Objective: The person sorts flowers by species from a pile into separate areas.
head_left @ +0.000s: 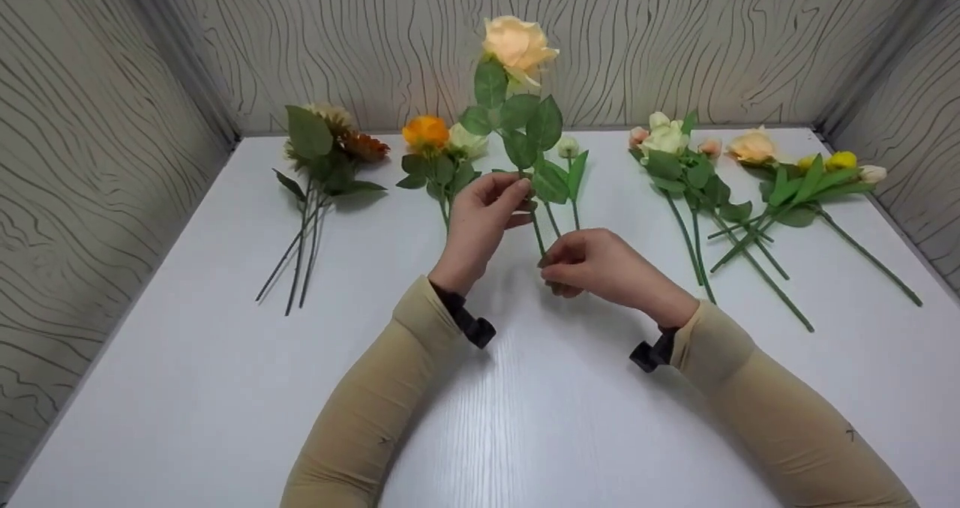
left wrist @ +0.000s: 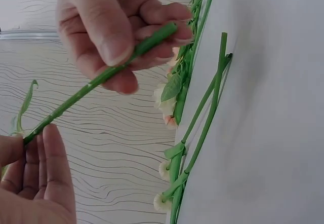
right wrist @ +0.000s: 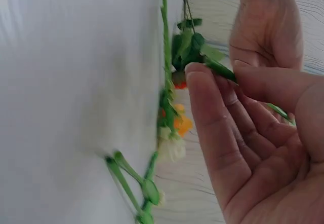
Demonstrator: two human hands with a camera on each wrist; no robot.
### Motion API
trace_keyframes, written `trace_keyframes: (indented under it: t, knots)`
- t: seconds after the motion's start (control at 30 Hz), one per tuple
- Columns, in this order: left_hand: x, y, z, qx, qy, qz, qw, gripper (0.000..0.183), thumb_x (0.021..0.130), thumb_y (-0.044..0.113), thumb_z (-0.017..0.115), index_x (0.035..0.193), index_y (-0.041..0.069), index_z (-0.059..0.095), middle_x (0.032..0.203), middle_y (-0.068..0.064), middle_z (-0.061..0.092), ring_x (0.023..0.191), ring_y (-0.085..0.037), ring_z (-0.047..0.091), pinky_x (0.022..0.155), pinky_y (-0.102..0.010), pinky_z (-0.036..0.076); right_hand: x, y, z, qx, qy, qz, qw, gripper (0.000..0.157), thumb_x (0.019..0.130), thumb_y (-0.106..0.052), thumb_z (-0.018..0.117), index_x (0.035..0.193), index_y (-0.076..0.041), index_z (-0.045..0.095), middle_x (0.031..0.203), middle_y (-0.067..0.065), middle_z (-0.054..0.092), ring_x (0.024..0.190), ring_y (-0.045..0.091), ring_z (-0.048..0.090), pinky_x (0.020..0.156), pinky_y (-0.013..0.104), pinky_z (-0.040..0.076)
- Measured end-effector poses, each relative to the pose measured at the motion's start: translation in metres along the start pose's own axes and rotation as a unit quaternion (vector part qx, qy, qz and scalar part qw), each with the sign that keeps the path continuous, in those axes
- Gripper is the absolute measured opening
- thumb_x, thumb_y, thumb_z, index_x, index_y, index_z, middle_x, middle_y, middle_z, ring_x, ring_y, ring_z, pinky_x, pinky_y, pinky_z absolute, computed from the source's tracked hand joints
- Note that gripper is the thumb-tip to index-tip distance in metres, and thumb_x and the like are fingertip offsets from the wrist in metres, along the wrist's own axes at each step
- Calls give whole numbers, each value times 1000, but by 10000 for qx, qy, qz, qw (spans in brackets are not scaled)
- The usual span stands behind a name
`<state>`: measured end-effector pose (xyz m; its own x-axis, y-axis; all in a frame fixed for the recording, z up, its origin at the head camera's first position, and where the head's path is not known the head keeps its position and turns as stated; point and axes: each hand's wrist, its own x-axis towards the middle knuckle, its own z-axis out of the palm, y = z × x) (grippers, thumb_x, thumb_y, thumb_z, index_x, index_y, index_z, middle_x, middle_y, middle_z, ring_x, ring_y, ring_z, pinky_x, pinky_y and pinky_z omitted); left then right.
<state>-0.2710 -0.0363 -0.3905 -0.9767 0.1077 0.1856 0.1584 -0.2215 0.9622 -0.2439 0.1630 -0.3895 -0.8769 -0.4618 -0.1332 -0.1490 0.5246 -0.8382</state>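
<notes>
A peach rose with a leafy green stem stands nearly upright in front of the back wall, raised off the table. My left hand pinches its stem just below the leaves. Lower down, my right hand pinches the same stem near its cut end. In the left wrist view the stem runs from one hand to the other, its end poking past the right fingers. The right wrist view shows the stem end between thumb and fingers.
Dark-stemmed flowers with a rust-coloured bloom lie on the left of the white table. Behind my hands are an orange flower and a white tulip. At right lie a cream flower, another peach rose and yellow tulips.
</notes>
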Motion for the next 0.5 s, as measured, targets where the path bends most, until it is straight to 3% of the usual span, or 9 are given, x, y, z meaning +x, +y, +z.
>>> trace_keyframes:
  t: [0.3,0.5]
  knots:
    - [0,-6,-1,97,-346,-216,9991,20,99,15,71,115,3,71,111,-23,68,94,-27,70,86,-38,60,3,2,7,287,52,3,9996,19,95,-18,74,103,-1,71,90,11,74,80,24,72,74,37,61]
    - [1,-7,-3,229,-393,-285,9986,21,98,15,71,118,5,72,110,-17,69,95,-27,70,86,-38,60,5,5,7,271,96,-45,9996,17,95,-17,73,102,-1,71,88,10,74,79,23,72,72,36,60]
